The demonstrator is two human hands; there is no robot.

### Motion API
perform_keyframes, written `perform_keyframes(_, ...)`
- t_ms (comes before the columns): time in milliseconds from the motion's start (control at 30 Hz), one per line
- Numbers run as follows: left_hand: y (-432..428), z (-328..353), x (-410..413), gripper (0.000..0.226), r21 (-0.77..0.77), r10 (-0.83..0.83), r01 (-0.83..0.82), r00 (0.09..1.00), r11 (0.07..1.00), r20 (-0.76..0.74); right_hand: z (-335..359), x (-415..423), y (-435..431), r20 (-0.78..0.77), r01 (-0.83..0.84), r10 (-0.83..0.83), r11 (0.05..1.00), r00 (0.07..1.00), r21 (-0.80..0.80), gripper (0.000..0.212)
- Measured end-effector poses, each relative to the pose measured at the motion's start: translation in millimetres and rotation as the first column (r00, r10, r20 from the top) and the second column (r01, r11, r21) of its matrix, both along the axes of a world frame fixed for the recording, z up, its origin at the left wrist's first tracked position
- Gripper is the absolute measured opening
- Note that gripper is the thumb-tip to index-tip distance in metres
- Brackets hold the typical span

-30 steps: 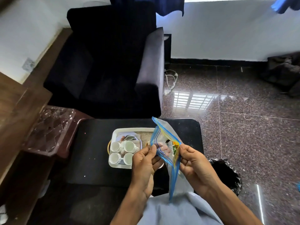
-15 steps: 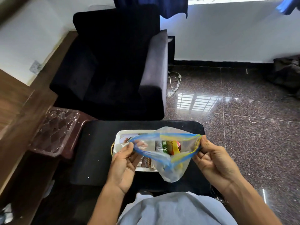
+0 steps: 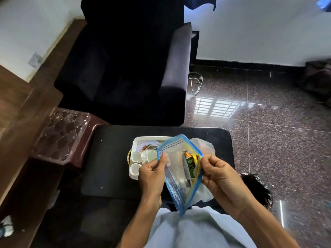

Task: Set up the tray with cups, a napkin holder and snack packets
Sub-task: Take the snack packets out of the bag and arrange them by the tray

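Observation:
A clear zip bag (image 3: pixel 176 176) with a blue and yellow seal hangs above the black table. My left hand (image 3: pixel 152 178) pinches its left lip and my right hand (image 3: pixel 220 179) pinches its right lip, holding the mouth apart. Inside the bag stands a green and orange snack packet (image 3: pixel 190 164). Behind the bag a white tray (image 3: pixel 138 140) rests on the table, with white cups (image 3: pixel 137 155) along its left side. The bag and my left hand hide the tray's right part.
The black table (image 3: pixel 111 158) stands in front of a dark armchair (image 3: pixel 125 68). A clear plastic container (image 3: pixel 60 133) sits on a brown stand at the left. A black bin bag (image 3: pixel 258 187) lies on the polished floor at the right.
The bag's mouth was stretched wide sideways half a second ago. Now my hands are closer together and the bag hangs narrower, tilted with its seal running down toward me.

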State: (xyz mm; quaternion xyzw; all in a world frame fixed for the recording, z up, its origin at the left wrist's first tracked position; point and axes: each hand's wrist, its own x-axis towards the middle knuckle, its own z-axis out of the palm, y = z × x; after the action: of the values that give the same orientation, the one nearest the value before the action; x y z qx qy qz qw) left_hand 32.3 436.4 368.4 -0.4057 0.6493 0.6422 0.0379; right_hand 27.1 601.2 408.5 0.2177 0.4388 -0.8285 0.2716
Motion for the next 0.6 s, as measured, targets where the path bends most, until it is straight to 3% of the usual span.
perform_keyframes(67,-2,4,3,0.025,0.048,-0.015,0.018,0.998,0.999,-0.059,0,9,4,-0.010,0.028,-0.028,0.995,1.000,0.097,0.014)
perform_keyframes(167,-5,16,4,0.021,0.323,-0.004,0.042,0.993,0.946,-0.119,-3,26,10,0.011,0.051,-0.057,0.953,0.998,0.299,0.020)
perform_keyframes(200,-8,19,4,0.022,0.377,-0.009,0.056,0.992,0.925,-0.126,-3,33,11,-0.040,0.024,-0.006,0.884,0.999,0.467,0.022)
perform_keyframes(233,-12,22,5,0.023,0.409,-0.018,0.074,0.990,0.909,-0.140,-4,39,12,-0.121,0.017,0.094,0.718,0.988,0.696,0.022)
perform_keyframes(267,-17,24,7,0.024,0.427,-0.032,0.096,0.987,0.899,-0.156,-3,43,10,-0.197,0.078,0.219,0.457,0.955,0.886,0.018)
perform_keyframes(300,-24,26,8,0.025,0.436,-0.047,0.119,0.984,0.892,-0.172,3,45,3,-0.289,0.211,0.333,0.253,0.898,0.944,0.012)
perform_keyframes(333,-32,28,9,0.026,0.437,-0.060,0.138,0.980,0.889,-0.188,12,43,-9,-0.391,0.339,0.432,0.194,0.813,0.920,0.006)
perform_keyframes(400,-48,29,12,0.028,0.414,-0.083,0.163,0.976,0.895,-0.203,23,32,-35,-0.473,0.378,0.627,0.290,0.618,0.879,0.009)
perform_keyframes(433,-56,29,13,0.028,0.398,-0.094,0.167,0.976,0.902,-0.199,25,24,-49,-0.412,0.291,0.743,0.298,0.527,0.909,0.016)
perform_keyframes(467,-63,29,14,0.028,0.381,-0.101,0.169,0.976,0.909,-0.191,25,14,-65,-0.279,0.163,0.852,0.229,0.443,0.960,0.023)
perform_keyframes(533,-79,28,16,0.028,0.355,-0.115,0.177,0.975,0.918,-0.189,9,-2,-95,0.027,0.012,0.943,-0.033,0.333,0.999,0.031)
perform_keyframes(600,-95,28,18,0.030,0.331,-0.133,0.196,0.970,0.923,-0.204,-8,-10,-123,0.240,0.058,0.954,-0.254,0.181,0.965,0.032)
